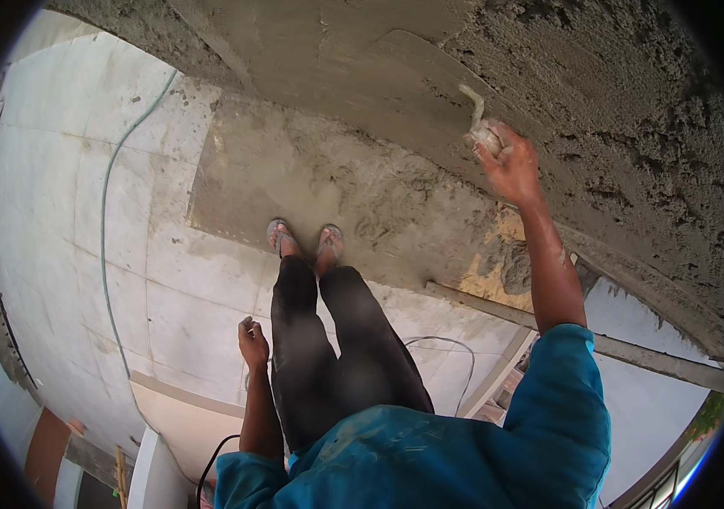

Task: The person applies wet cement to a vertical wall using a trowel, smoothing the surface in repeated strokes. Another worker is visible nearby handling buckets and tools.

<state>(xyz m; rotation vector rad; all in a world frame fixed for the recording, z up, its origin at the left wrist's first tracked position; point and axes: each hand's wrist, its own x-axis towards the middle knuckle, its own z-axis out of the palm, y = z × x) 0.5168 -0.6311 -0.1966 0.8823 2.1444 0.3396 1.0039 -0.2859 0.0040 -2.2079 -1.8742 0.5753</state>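
My right hand (510, 165) is raised to the mortar-coated wall (599, 119), its fingers wrapped round the handle of a plastering trowel (475, 103). The trowel's pale, curved shank sticks out past my fingers, and its blade is hard to tell from the grey mortar. Left of the trowel the mortar looks smooth; to the right it is rough and pitted. My left hand (253, 343) hangs low beside my leg, fingers curled in, with nothing seen in it.
Under my sandalled feet (328, 243) lies a mortar-smeared board (251, 170). A mortar heap (516, 265) sits at its right end, near a long bar (646, 356). A green hose (108, 204) crosses the pale tiled floor at left; a thin dark cable (472, 360) lies behind me.
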